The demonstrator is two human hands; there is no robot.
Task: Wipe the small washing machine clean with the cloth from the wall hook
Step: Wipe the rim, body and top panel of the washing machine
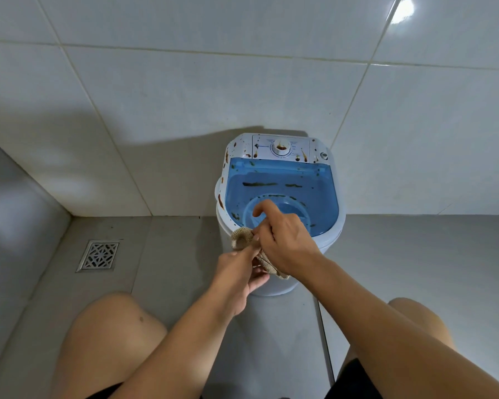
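The small white washing machine (333,231) stands on the floor against the tiled wall, its blue translucent lid (283,185) closed. Brown smears and spots dot the lid, the rim and the control panel with its dial (281,147). A beige woven cloth (241,238) is bunched at the machine's near left rim. My right hand (285,240) grips it from above, index finger lifted over the lid. My left hand (239,277) holds the cloth's lower part from below, in front of the machine.
A metal floor drain (99,255) sits in the grey floor to the left. White tiled walls meet in a corner at the left. My bare knees (113,335) frame the bottom of the view on both sides.
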